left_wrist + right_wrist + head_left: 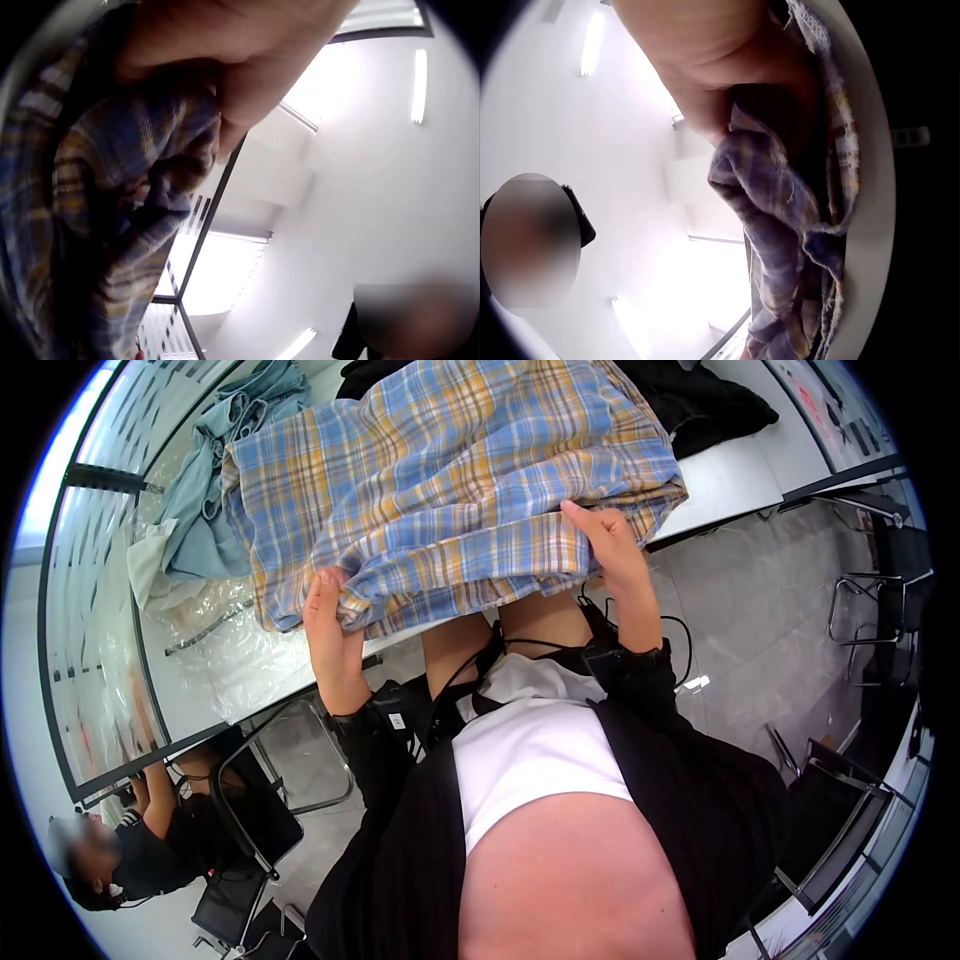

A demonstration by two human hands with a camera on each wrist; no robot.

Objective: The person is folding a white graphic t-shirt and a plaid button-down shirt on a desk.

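Note:
A blue, yellow and white plaid cloth (450, 470) lies rumpled over the white table, its near edge gathered into a fold. At the left end of that fold, the left hand (335, 635) grips the fabric. The right hand (618, 560) pinches the fold's right end, thumb on top. In the left wrist view, bunched plaid fabric (142, 150) sits in the left hand (225, 52). In the right wrist view, the right hand (720, 60) holds folded cloth (765, 195) beside a frayed edge; some fingers are hidden by the fabric.
Light blue denim (205, 500) and clear plastic (215, 650) lie on the table at left. Black fabric (715, 405) is at the back right. A partition stands along the left. Chairs (830, 810) stand on the floor, and a seated person (150, 850) is at lower left.

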